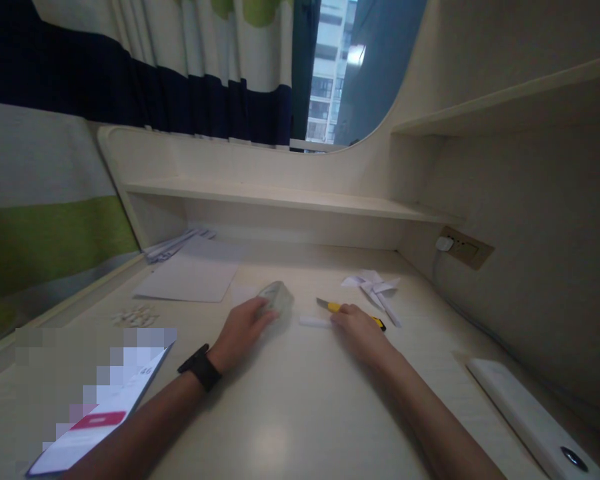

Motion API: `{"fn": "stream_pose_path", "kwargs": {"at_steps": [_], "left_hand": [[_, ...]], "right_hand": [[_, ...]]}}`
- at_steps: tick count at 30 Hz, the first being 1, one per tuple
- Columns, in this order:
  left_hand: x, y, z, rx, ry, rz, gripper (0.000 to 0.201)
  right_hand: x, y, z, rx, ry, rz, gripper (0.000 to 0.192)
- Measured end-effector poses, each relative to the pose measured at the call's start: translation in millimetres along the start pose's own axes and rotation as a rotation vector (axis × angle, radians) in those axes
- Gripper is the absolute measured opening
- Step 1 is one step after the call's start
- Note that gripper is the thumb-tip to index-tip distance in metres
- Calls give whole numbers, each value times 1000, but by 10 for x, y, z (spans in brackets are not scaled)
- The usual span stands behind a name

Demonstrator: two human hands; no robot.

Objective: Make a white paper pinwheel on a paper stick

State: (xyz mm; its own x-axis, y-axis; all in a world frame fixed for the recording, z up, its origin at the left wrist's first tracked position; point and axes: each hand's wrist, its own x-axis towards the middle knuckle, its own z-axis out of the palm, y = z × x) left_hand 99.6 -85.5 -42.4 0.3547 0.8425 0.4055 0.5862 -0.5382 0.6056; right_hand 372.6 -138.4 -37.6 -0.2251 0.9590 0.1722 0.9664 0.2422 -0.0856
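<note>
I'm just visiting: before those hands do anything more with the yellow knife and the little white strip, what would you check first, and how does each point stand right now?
1. Right hand on the yellow utility knife: ok, it rests on the handle.
2. Blade pointing away from the left hand: not ok, the tip points left toward it.
3. Blade locked: cannot tell.
4. White paper strip lying flat on the desk: ok.
5. Left hand on the tape dispenser: ok, touching it.
6. Paper scraps apart from the strip: ok.
</note>
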Motion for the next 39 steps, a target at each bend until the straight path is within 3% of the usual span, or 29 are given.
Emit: {"fn": "stream_pose_path", "kwargs": {"at_steps": [5, 9, 11, 17, 21, 23, 25, 27, 29, 35, 39], "left_hand": [[81, 29, 21, -155, 64, -57, 26], [200, 83, 76, -270, 144, -105, 28], [259, 123, 112, -446, 165, -183, 31], [274, 232, 145, -979, 93, -337, 39], [188, 277, 44, -1231, -60, -338, 34], [166, 284, -8, -1306, -87, -343, 28], [169, 276, -46, -1356, -70, -360, 22], [187, 252, -72, -1357, -55, -346, 21], [206, 225, -94, -1285, -58, -312, 23], [201, 225, -133, -983, -48, -240, 28], [193, 225, -60, -776, -64, -163, 26]], "right_hand": [[18, -57, 65, 130, 5, -124, 19], [45, -100, 150, 217, 68, -170, 29], [53, -106, 192, 257, 86, -180, 32], [48, -173, 291, 319, 245, -189, 40], [148, -361, 219, 478, 420, -142, 52], [251, -483, 142, 590, 435, -108, 50], [363, -589, 65, 704, 358, -98, 33], [459, -664, 11, 795, 264, -64, 19], [521, -713, -9, 922, 229, -9, 16], [559, -834, 80, 1321, 254, 122, 28], [609, -850, 144, 1499, 279, 215, 36]]}}
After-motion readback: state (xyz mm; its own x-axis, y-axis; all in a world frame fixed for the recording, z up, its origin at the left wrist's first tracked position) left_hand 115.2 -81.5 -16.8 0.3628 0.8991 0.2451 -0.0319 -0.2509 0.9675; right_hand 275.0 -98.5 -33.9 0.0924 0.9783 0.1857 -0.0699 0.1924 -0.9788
